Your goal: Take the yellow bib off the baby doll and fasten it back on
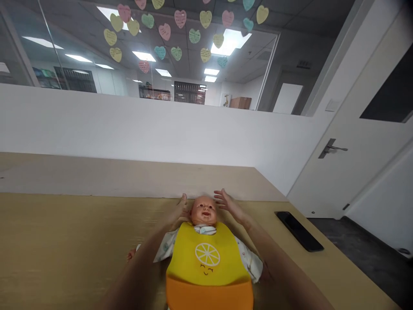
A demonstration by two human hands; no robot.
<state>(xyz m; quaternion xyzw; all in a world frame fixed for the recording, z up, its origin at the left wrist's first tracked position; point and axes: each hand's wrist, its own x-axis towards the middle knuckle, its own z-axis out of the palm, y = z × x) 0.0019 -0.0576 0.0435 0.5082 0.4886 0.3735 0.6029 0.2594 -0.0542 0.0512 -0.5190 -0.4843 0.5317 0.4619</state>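
The left hand [178, 212] and the right hand [228, 206] stand open on either side of a baby doll with a smooth vinyl head [203, 211], which lies face up between the fingers. The left fingers [183, 200] sit right beside the doll's head, though from here I cannot tell if they touch it; the right fingers [220, 196] spread wide, just apart from it. Neither hand appears to have hold of anything. Below the fingers, a yellow silicone bib with an orange catch pocket [208, 262] covers the doll's chest, over a white printed cotton onesie [251, 263]. The doll looks light, its body probably soft, so the firm head and shoulders seem the surest places to hold; the bib looks flexible. It bears a citrus-slice print and a smiling face, but no readable words. Well to the right of the fingers, a black smartphone [298, 230] lies on the light wood tabletop [64, 241]
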